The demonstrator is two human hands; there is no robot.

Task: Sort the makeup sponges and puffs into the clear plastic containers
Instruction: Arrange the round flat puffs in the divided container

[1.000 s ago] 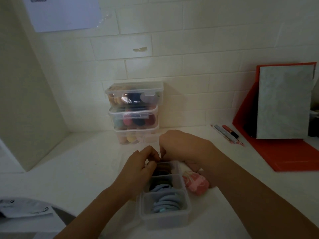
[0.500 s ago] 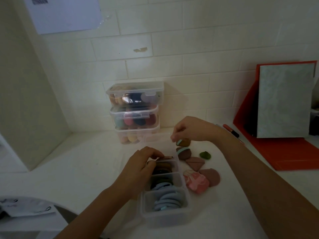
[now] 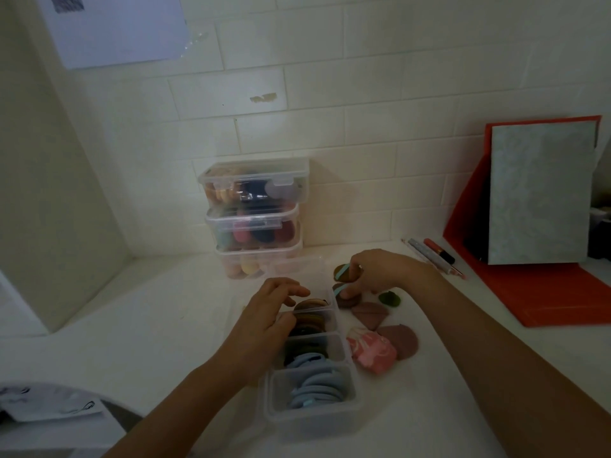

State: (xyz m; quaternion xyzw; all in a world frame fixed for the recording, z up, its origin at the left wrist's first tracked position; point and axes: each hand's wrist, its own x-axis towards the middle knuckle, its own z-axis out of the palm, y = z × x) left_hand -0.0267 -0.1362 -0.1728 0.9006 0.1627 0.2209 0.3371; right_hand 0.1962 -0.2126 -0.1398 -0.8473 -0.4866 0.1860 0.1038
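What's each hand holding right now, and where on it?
Right hand pinches a brown puff at its edge. Left hand touches puffs in the container; grip unclear.

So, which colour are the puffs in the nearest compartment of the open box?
The puffs are light blue; the head view shows them best.

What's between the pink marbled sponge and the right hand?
In the head view, one mauve wedge-shaped puff lies between the pink marbled sponge and the right hand.
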